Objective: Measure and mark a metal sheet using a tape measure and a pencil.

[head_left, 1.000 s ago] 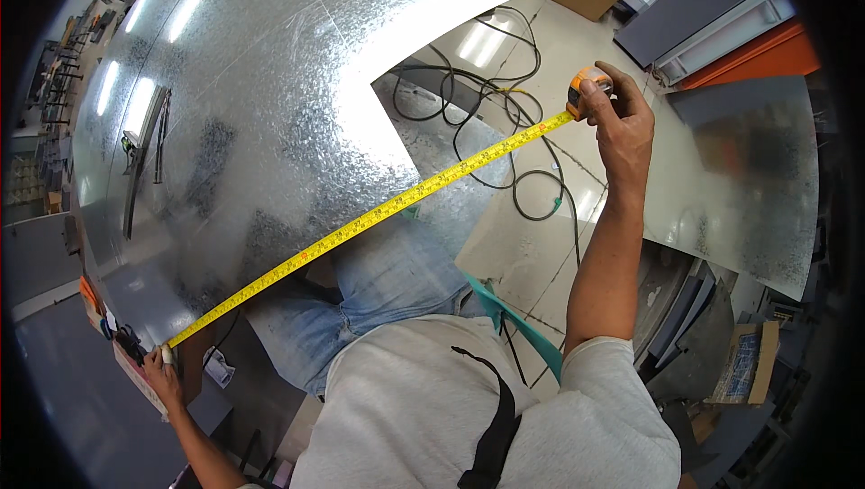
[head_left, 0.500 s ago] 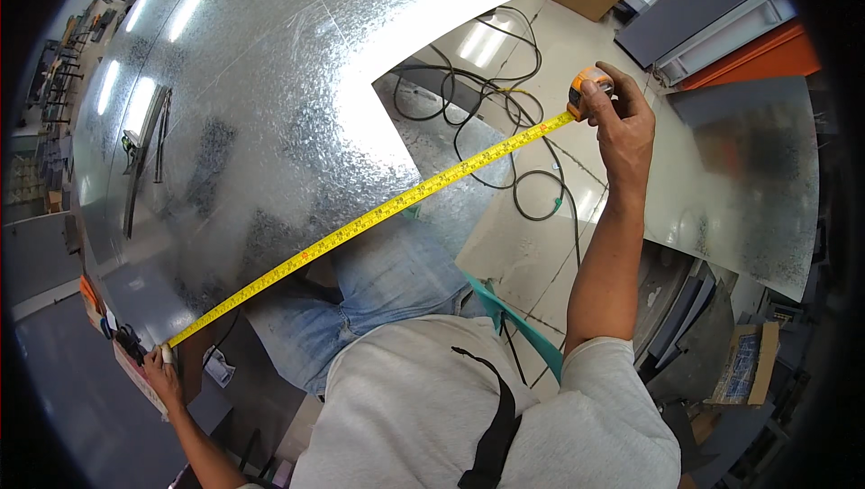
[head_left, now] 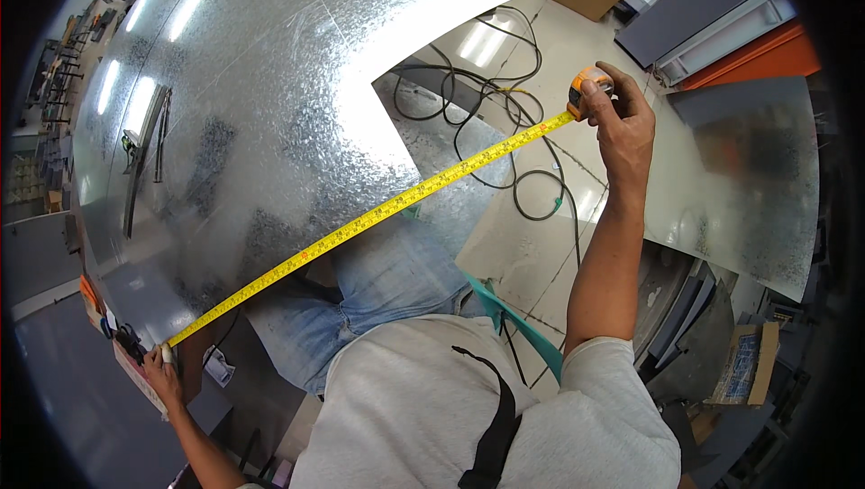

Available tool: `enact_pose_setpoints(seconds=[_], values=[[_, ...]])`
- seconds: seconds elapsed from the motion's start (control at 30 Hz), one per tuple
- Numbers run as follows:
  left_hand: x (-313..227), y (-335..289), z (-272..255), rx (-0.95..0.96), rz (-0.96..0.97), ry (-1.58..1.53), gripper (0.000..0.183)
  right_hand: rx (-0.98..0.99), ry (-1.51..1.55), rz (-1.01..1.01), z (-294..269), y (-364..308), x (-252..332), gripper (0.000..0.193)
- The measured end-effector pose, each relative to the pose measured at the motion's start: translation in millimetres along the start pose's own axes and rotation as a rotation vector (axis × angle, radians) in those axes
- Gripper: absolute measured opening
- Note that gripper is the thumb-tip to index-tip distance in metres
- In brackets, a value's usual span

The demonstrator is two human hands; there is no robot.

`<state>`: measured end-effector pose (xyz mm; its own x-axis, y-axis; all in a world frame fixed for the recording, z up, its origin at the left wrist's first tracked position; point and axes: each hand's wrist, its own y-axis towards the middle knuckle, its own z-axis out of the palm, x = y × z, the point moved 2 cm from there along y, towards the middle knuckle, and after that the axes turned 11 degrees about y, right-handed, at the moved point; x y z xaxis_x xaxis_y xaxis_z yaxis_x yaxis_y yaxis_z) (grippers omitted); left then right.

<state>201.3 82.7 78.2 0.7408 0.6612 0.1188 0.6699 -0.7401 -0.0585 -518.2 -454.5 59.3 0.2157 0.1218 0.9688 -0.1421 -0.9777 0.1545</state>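
Note:
A yellow tape measure blade (head_left: 374, 216) is stretched along the near edge of a large shiny galvanized metal sheet (head_left: 270, 111). My right hand (head_left: 625, 120) grips the orange and black tape measure case (head_left: 590, 90) out past the sheet's right end, above the floor. At the far left corner of the sheet, my left hand (head_left: 163, 379) is closed around the blade's end, with something pale on or under a finger. The blade looks taut and runs straight between both hands. A combination square (head_left: 135, 160) and a thin dark rod (head_left: 162, 138) lie on the sheet's left part.
Black cable (head_left: 487, 88) lies coiled on the tiled floor. At the right stands another metal sheet (head_left: 752, 183), with stacked panels (head_left: 676, 309) below it and a cardboard box (head_left: 748, 363). Cabinets (head_left: 703, 12) are at the upper right. A teal stool edge (head_left: 518, 322) shows beside my leg.

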Motion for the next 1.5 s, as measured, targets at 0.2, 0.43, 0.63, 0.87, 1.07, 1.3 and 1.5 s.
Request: enact_pose_setpoints(seconds=[0.2,0.43,0.63,0.87,1.07,1.3,1.5], values=[[14,2,10,-0.019,-0.011,-0.063,0.035,0.006,-0.003,-0.003,0,0,0,0.053],[16,1,11,-0.043,0.003,0.044,0.033,0.004,0.015,0.015,0,0,-1,0.054],[-2,-1,-2,-0.009,0.047,0.142,0.035,0.006,0.007,0.018,0,1,-3,0.054],[-6,0,-3,-0.001,0.042,0.106,0.038,-0.003,-0.011,0.022,-1,1,-3,0.053],[-4,-1,-3,-0.003,0.052,0.122,0.035,-0.004,0.014,0.020,-1,0,-3,0.052],[1,2,5,-0.027,-0.089,-0.138,0.030,0.002,-0.006,0.006,-1,1,-1,0.052],[-11,1,-2,0.009,-0.068,-0.085,0.029,0.001,-0.004,0.012,0,0,0,0.052]])
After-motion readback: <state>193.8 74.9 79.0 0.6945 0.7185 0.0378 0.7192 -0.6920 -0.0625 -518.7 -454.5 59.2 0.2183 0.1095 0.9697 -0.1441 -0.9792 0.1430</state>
